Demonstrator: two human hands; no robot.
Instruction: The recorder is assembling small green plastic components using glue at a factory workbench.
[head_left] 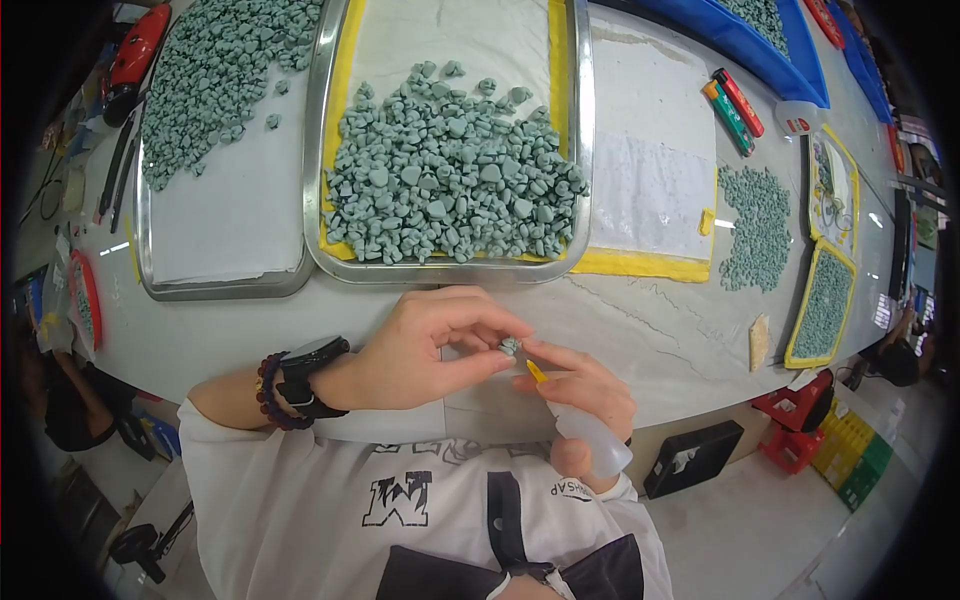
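Small green piece [510, 346] sits at the centre of the frame, just below the large tray, pinched between the left hand's [425, 345] thumb and forefinger. Right hand [595, 390] is closed around a translucent squeeze bottle [597, 440]; its yellow nozzle [537, 371] points up and left, close to the piece. Right fingertips are also near the piece — contact cannot be confirmed.

Outward: metal tray [450, 272], upper centre, with a heap of similar pieces [440, 185]; second tray [225, 288], upper left, likewise loaded; loose patch of smaller pieces [755, 230] at right.

Handling note (judgement): keep the pinch light and steady, brace the two hands against each other, turn the piece so the wanted face meets the nozzle, and squeeze gently; too much pressure would probably flood so small a piece or wet the fingertips.

Unclear: whether the pinched item is one stone or a cluster; whether anything leaves the nozzle. Bottle is partly hidden by the right hand. Both trays are cut off at the top edge.
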